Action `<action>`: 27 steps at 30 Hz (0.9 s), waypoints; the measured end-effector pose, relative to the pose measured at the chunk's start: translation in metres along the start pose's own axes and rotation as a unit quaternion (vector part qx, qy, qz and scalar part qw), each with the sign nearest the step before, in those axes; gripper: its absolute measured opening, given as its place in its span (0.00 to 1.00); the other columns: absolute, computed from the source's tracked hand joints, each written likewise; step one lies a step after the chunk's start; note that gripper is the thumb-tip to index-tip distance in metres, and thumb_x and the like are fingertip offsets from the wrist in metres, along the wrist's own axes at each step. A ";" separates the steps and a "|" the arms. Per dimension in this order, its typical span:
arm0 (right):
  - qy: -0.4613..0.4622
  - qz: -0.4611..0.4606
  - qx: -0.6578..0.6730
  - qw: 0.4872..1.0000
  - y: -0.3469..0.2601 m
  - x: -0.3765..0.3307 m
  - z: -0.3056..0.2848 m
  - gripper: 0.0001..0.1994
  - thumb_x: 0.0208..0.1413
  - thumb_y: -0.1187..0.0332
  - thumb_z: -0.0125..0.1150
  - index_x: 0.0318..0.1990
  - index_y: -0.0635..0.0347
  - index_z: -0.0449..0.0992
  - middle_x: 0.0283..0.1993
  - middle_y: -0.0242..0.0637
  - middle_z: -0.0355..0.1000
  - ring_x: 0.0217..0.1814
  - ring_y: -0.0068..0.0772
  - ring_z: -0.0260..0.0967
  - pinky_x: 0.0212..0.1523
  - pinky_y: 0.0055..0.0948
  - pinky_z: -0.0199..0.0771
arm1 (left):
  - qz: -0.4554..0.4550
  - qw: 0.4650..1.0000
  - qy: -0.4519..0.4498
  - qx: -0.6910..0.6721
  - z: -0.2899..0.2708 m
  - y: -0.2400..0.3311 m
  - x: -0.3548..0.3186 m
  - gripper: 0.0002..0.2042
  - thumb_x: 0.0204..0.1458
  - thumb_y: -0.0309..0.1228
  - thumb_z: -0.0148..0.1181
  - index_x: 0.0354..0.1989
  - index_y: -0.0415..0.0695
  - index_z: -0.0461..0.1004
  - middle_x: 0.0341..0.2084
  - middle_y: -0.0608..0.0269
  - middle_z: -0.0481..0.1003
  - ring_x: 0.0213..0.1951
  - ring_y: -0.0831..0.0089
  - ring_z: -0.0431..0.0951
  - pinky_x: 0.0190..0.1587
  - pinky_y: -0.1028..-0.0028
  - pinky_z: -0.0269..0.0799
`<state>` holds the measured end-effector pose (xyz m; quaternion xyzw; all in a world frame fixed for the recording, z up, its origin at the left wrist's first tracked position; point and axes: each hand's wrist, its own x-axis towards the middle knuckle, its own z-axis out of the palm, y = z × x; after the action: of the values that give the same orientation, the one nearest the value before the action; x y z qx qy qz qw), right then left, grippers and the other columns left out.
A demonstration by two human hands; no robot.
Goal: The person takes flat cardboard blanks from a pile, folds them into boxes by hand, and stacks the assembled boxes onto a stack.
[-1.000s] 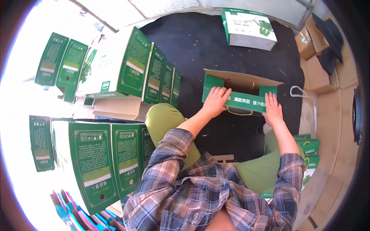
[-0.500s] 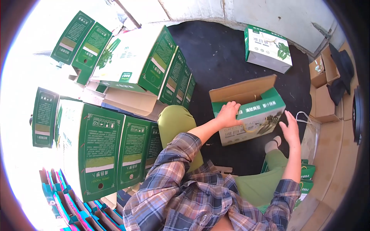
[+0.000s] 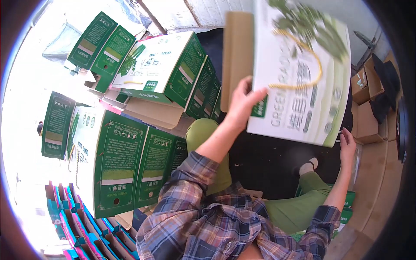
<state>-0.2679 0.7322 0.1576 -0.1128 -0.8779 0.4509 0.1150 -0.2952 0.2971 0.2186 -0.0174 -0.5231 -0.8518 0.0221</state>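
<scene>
A white-and-green cardboard gift box (image 3: 286, 56) with a yellow rope handle is raised before me, its printed face toward me and a brown flap standing out on its left. My left hand (image 3: 243, 106) grips its left edge, thumb on the white face, the other fingers partly hidden behind. Just off the box's lower right corner is my right hand (image 3: 347, 145), fingers loosely apart and holding nothing. The box hides part of the floor and whatever stands behind it.
Large green-and-white cartons (image 3: 119, 164) are lined up at my left, with another group of cartons (image 3: 160, 69) beyond. Pink-and-blue boxes (image 3: 86, 229) sit at the lower left. Brown cardboard boxes (image 3: 370, 121) stand at the right. Black sheeting (image 3: 260, 164) covers the floor.
The gift box has come up from the floor and turned, so its front with the rope handle faces me. My left hand rose with it; my right hand moved slightly right and down.
</scene>
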 end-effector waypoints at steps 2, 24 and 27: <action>-0.027 -0.022 0.003 0.999 0.009 0.003 0.001 0.16 0.58 0.73 0.52 0.54 0.64 0.70 0.52 0.41 0.70 0.53 0.29 0.67 0.56 0.26 0.64 | 0.050 0.998 0.034 -0.012 -0.003 0.041 0.002 0.27 0.48 0.36 0.62 0.52 0.33 0.62 0.42 0.55 0.71 0.43 0.71 0.73 0.48 0.72 0.68; -0.103 -0.029 -0.039 0.993 -0.024 -0.009 0.048 0.16 0.53 0.73 0.56 0.51 0.65 0.71 0.48 0.43 0.73 0.46 0.31 0.72 0.49 0.27 0.69 | 0.262 0.883 0.371 -0.114 -0.190 0.195 0.019 0.20 0.49 0.39 0.48 0.48 0.41 0.68 0.43 0.56 0.73 0.42 0.59 0.75 0.42 0.61 0.72; -0.107 -0.036 -0.043 0.993 -0.019 -0.010 0.054 0.16 0.52 0.73 0.57 0.50 0.65 0.72 0.47 0.43 0.73 0.45 0.31 0.72 0.47 0.27 0.70 | 0.270 0.874 0.387 -0.117 -0.186 0.192 0.022 0.21 0.49 0.39 0.49 0.49 0.40 0.68 0.44 0.55 0.73 0.43 0.59 0.75 0.44 0.61 0.72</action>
<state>-0.2766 0.6773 0.1419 -0.0373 -0.9070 0.4182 0.0318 -0.3080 0.0440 0.3062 0.1700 -0.3442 -0.8064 0.4498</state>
